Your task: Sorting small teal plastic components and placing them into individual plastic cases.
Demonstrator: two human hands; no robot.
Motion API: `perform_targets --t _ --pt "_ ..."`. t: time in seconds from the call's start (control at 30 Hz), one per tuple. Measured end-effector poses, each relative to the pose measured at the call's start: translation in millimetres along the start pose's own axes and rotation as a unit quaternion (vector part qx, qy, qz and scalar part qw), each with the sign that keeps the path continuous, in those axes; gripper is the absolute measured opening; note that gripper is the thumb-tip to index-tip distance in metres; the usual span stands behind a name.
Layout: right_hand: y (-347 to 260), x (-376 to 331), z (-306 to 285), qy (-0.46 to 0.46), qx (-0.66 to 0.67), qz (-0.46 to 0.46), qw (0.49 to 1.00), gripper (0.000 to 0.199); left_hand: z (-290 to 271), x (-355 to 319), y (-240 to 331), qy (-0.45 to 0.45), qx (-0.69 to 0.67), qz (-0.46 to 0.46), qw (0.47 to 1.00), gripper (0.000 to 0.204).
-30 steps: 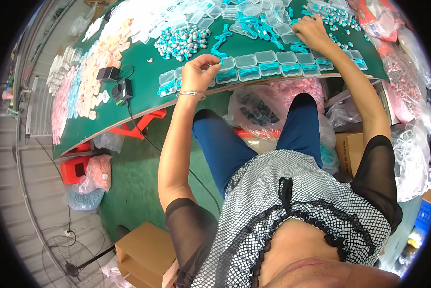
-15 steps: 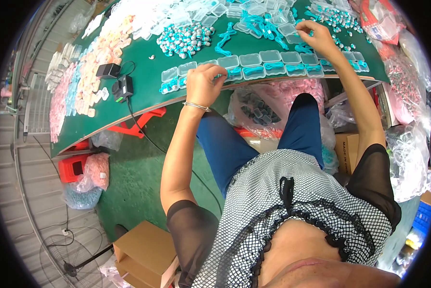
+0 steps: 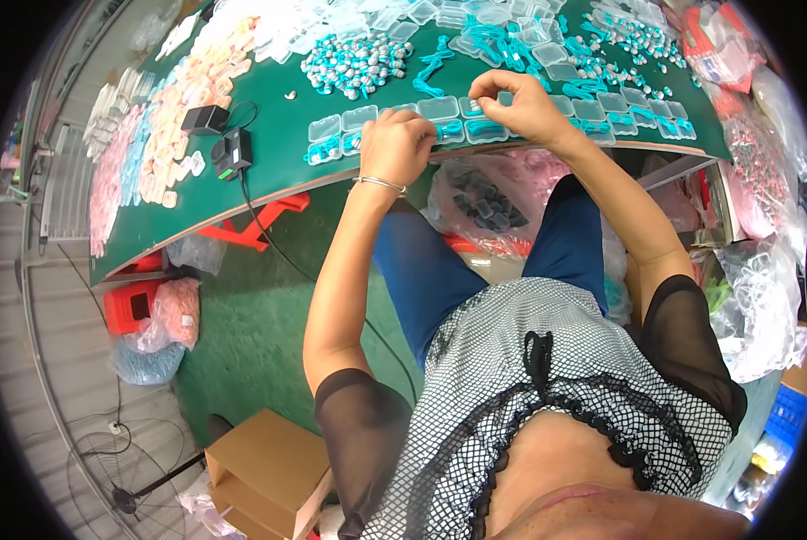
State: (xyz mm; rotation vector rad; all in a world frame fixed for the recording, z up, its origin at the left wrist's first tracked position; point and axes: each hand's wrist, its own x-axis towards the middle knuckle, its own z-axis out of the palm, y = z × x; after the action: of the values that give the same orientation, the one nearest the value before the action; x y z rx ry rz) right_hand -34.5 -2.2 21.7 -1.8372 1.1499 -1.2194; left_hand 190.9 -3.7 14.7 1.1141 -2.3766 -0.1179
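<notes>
A row of small clear plastic cases with lids open lies along the table's near edge, with teal cords inside several of them. My left hand is over the left part of this row, its fingers closed together; what they hold, if anything, is hidden. Above the middle of the row, my right hand pinches a small pale round piece between thumb and forefinger. A pile of small teal-and-grey round pieces lies beyond my left hand. Loose bundles of teal cord lie farther back.
Many clear cases are heaped at the far side of the green table. Peach and pink pieces spread at the left, near a black adapter with a cable. Plastic bags crowd the right end. An open cardboard box stands below.
My right hand has moved left and nearer, from the far cords to the middle of the case row. My left hand has shifted slightly right, staying over the row.
</notes>
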Motion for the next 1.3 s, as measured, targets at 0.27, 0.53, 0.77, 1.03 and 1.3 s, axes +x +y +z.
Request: perform_targets --t 0.27,0.53,0.77,1.03,1.3 --pt "-4 -3 28 -0.011 -0.083 -0.07 0.994 0.015 -1 0 0 -0.002 0.004 -0.021 1.0 0.016" --pt "0 -21 44 0.04 -0.306 -0.149 0.939 0.006 3 -2 -1 0.012 0.016 0.001 1.0 0.019" --pt "-8 -18 39 0.036 -0.397 -0.2 0.895 0.009 3 -1 -2 0.005 0.012 -0.003 1.0 0.02" --pt "-5 -17 42 0.019 -0.384 -0.199 0.901 0.01 0 1 1 -0.023 0.025 -0.011 0.999 0.024" --pt "-16 -8 46 -0.014 -0.455 -0.189 0.87 0.009 3 0 -2 -0.008 0.022 -0.015 1.0 0.019"
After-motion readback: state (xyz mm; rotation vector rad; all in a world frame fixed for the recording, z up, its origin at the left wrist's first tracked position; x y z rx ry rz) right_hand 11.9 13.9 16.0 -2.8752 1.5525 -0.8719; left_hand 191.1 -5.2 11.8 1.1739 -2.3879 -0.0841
